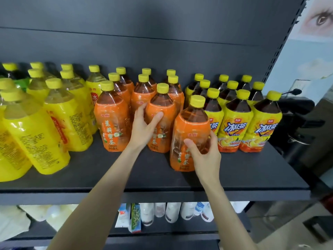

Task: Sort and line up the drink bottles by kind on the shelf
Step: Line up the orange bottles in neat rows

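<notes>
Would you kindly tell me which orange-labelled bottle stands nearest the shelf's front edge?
The orange-labelled bottle held by the right hand; it stands alone ahead of the others' rows.

Bright, even indoor light; sharp centre, wide-angle bending at edges.

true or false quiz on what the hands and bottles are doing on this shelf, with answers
1. The left hand grips the middle orange bottle. True.
2. The right hand grips a dark iced-tea bottle. False: it grips the front orange bottle, which stands nearer the shelf edge than its row.
3. Every visible bottle cap on this shelf is yellow. True.
4. The orange-label bottles stand at the far left. False: they stand in the middle, between the pale yellow-label bottles and the iced-tea bottles.
</notes>
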Motion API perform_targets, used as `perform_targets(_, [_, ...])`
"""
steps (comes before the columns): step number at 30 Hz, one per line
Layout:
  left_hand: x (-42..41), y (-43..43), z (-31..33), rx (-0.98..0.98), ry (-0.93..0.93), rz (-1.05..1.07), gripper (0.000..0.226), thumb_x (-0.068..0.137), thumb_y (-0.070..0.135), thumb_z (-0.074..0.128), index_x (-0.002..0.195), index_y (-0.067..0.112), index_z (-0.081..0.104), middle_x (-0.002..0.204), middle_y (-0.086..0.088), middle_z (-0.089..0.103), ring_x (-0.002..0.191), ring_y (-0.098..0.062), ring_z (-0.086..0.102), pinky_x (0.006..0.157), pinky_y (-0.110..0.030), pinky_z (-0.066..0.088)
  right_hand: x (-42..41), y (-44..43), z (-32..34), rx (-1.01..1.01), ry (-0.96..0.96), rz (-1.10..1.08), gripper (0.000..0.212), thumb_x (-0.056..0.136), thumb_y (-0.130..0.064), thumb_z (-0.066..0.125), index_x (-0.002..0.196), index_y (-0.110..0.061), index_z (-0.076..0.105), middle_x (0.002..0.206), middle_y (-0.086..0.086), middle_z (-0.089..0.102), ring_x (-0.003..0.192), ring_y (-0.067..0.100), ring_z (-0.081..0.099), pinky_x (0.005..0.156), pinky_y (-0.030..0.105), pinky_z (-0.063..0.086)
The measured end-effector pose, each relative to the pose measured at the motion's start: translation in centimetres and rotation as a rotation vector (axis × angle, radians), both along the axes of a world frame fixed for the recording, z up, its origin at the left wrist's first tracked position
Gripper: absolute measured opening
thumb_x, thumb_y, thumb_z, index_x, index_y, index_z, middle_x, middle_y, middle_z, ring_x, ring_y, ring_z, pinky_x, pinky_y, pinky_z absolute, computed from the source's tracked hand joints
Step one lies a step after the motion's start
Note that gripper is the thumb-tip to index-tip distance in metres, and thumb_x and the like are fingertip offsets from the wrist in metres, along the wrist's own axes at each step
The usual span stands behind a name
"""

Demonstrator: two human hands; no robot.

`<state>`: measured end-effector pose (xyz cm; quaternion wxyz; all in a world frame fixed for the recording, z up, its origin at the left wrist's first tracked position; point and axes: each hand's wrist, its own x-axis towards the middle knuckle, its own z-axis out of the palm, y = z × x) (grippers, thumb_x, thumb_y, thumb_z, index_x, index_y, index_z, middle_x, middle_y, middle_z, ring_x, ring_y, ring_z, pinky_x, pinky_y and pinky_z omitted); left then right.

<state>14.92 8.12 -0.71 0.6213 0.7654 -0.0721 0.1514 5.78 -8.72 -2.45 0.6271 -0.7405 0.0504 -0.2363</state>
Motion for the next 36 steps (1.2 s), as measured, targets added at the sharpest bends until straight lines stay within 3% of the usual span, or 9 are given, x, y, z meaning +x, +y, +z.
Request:
perform_targets(6, [-1.4, 0.5, 0.1, -0.004, -0.062, 0.138, 0.070, 0.082, 0.041, 0.068, 0.139, 0.016, 0.037, 0.138, -0.004, 0.041, 0.127, -0.019, 0.043, 0.105, -0.044, 0.042, 0.4, 0.5, -0.9, -0.042, 0.016, -0.080, 0.087, 0.060, -0.075, 0.066, 0.134, -0.036, 0.042, 0.129, -0.011, 0.057, 0.119, 0.012, 0.054, 0.101, 0.045, 0.048])
perform_targets(12, [-4.1, 1.5, -0.1, -0.003, -0.139, 0.345, 0.073, 0.075, 0.048, 0.067, 0.135, 0.012, 0.045, 0.127, 0.000, 0.043, 0.123, -0.019, 0.046, 0.102, -0.040, 0.045, 0.8, 1.3, -1.2, -0.091, 0.039, -0.101, 0.096, 0.057, -0.084, 0.059, 0.138, -0.036, 0.038, 0.131, -0.011, 0.056, 0.121, 0.014, 0.053, 0.102, 0.048, 0.045])
perform_targets(16, [-5.0, 2.3, -0.2, 0.026, -0.156, 0.431, 0.075, 0.074, 0.052, 0.069, 0.134, 0.014, 0.047, 0.133, -0.005, 0.045, 0.124, -0.017, 0.045, 0.102, -0.037, 0.043, 1.1, 2.5, -1.0, -0.122, 0.034, -0.048, 0.091, 0.069, -0.077, 0.058, 0.144, -0.035, 0.030, 0.137, -0.010, 0.050, 0.126, 0.012, 0.048, 0.105, 0.045, 0.043])
perform_targets(19, [-5.0, 2.6, -0.7, -0.001, -0.145, 0.389, 0.078, 0.072, 0.057, 0.068, 0.135, 0.018, 0.044, 0.132, 0.000, 0.045, 0.124, -0.016, 0.047, 0.101, -0.042, 0.046, 1.3, 3.4, -1.0, -0.193, 0.026, 0.009, 0.080, 0.085, -0.055, 0.061, 0.149, -0.025, 0.024, 0.146, -0.003, 0.037, 0.133, 0.012, 0.038, 0.105, 0.027, 0.035])
perform_targets(22, [-5.4, 2.9, -1.6, -0.009, -0.151, 0.331, 0.077, 0.074, 0.054, 0.068, 0.138, 0.020, 0.042, 0.137, -0.001, 0.043, 0.127, -0.014, 0.044, 0.101, -0.045, 0.047, 1.6, 3.9, -1.1, -0.273, 0.033, -0.001, 0.077, 0.089, -0.044, 0.059, 0.151, -0.018, 0.020, 0.148, 0.004, 0.028, 0.136, 0.016, 0.032, 0.105, 0.025, 0.032])
perform_targets(27, [-5.6, 3.0, -2.0, 0.032, -0.128, 0.334, 0.081, 0.074, 0.053, 0.065, 0.143, 0.020, 0.038, 0.142, -0.005, 0.036, 0.133, -0.017, 0.036, 0.104, -0.046, 0.043, 2.8, 3.9, -1.1, -0.370, 0.034, -0.112, 0.079, 0.086, -0.053, 0.060, 0.148, -0.015, 0.030, 0.143, 0.007, 0.042, 0.132, 0.022, 0.037, 0.109, 0.044, 0.037])
perform_targets(36, [-5.6, 3.5, -2.4, 0.013, -0.136, 0.319, 0.076, 0.072, 0.045, 0.071, 0.137, 0.016, 0.046, 0.137, -0.005, 0.047, 0.121, -0.017, 0.051, 0.098, -0.036, 0.049, 5.1, 4.2, -0.1, -0.271, 0.056, -0.190, 0.066, 0.076, -0.048, 0.075, 0.126, -0.013, 0.050, 0.121, 0.005, 0.062, 0.110, 0.022, 0.060, 0.093, 0.046, 0.051])
